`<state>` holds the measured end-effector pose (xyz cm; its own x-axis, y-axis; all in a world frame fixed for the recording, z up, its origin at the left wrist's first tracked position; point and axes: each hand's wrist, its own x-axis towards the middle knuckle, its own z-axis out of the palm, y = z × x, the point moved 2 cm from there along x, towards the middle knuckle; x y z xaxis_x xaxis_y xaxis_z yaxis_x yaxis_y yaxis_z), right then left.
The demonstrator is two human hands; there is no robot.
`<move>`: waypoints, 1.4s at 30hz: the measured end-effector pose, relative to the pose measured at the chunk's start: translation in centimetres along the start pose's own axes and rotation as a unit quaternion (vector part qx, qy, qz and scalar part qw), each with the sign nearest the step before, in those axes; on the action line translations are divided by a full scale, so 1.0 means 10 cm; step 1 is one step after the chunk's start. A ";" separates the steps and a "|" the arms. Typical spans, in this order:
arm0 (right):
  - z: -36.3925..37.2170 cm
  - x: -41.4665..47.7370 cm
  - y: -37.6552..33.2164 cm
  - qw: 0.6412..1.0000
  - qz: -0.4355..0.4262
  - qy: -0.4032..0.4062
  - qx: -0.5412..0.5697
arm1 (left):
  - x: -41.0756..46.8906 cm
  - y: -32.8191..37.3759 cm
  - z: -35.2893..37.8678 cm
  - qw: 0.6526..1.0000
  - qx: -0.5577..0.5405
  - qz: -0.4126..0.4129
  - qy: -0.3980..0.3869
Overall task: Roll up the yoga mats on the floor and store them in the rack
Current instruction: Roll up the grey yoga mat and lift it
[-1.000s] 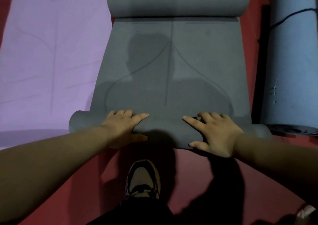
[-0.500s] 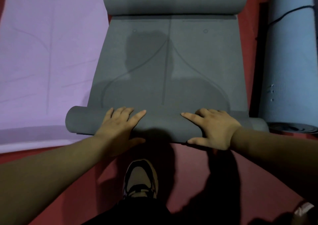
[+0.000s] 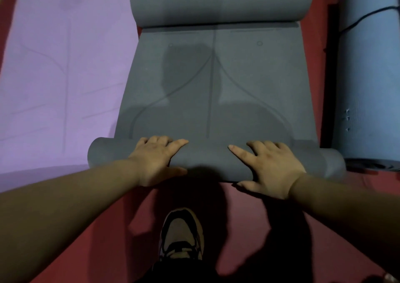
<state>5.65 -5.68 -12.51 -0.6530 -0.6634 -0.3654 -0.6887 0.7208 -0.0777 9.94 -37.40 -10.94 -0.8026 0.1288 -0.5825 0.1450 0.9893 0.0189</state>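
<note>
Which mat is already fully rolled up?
The blue mat at the right; the grey mat is only partly rolled, and the purple mat lies flat.

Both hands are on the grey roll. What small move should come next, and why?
Probably push the roll forward one turn with left hand and right hand together: most of the grey mat ahead lies flat, unrolled.
</note>
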 end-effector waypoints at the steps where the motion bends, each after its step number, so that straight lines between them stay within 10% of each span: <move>1: 0.00 0.00 0.00 1.000 -0.003 0.004 0.002 | -0.01 0.00 0.01 1.000 -0.002 0.000 0.004; 30: -0.13 0.27 0.26 0.999 -0.033 -0.004 0.004 | -0.15 0.06 0.26 0.992 0.021 -0.015 0.125; 42: -0.08 0.30 0.25 0.998 -0.012 0.056 -0.041 | 0.15 -0.07 -0.09 0.999 0.019 -0.017 0.041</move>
<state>1.75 -6.05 -13.01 -0.6640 -0.7015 -0.2587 -0.7247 0.6890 -0.0082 8.12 -37.87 -11.08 -0.8517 0.1023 -0.5140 0.1380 0.9899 -0.0317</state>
